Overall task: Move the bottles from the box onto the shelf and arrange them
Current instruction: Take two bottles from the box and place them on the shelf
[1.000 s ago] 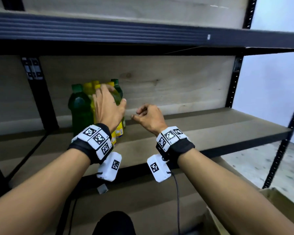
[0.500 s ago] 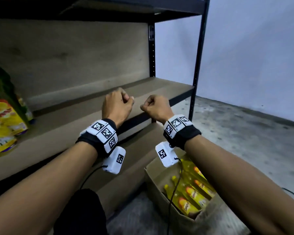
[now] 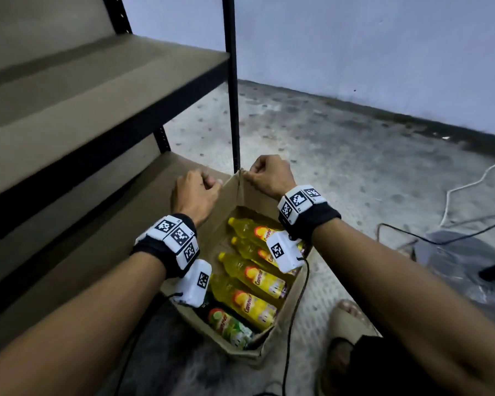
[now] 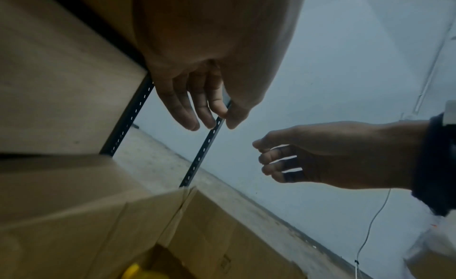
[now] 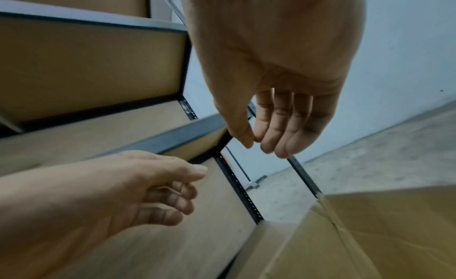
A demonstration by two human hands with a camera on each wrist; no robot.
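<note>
An open cardboard box (image 3: 236, 195) sits on the floor beside the rack. Several yellow bottles (image 3: 255, 278) and one green bottle (image 3: 229, 327) lie in it. My left hand (image 3: 196, 192) hovers over the box's far left edge, fingers loosely curled and holding nothing. My right hand (image 3: 269, 174) hangs near the far corner, also empty. The left wrist view shows the left hand (image 4: 212, 125) well above the box (image 4: 222, 234) and a yellow cap (image 4: 134, 271). In the right wrist view the right hand (image 5: 259, 145) is likewise clear of the box (image 5: 370, 234).
The rack's brown shelf (image 3: 97, 90) and lower shelf (image 3: 97, 224) run along the left, with a black upright post (image 3: 232, 81) just behind the box. A sandalled foot (image 3: 346, 321) is right of the box. Cables (image 3: 469, 181) lie on the concrete floor at the right.
The left hand left the bottles standing on the shelf. Both hands dropped from shelf height to just above the box, and the view swung right and down.
</note>
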